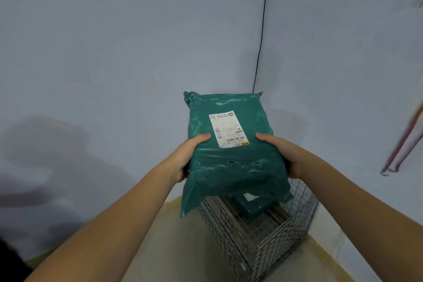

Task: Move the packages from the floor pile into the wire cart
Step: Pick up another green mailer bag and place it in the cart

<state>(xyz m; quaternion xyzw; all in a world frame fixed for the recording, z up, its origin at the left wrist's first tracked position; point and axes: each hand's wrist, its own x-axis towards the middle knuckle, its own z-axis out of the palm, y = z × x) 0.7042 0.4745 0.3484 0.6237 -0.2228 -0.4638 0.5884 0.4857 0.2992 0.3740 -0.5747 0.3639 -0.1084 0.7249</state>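
Both hands are on it now: the left hand and the right hand clamp the green parcel from either side, thumbs on top, fingers curled under, holding it in the air above the far end of the wire cart. 1 smaller green parcel already lies inside, at the far end. The risk here is that slick, loose plastic wrap: the slack near edge droops, so it could snag on the wire rim going down, or the bag could slide through the hands and drop onto the parcel below. The cart sits close to the wall.
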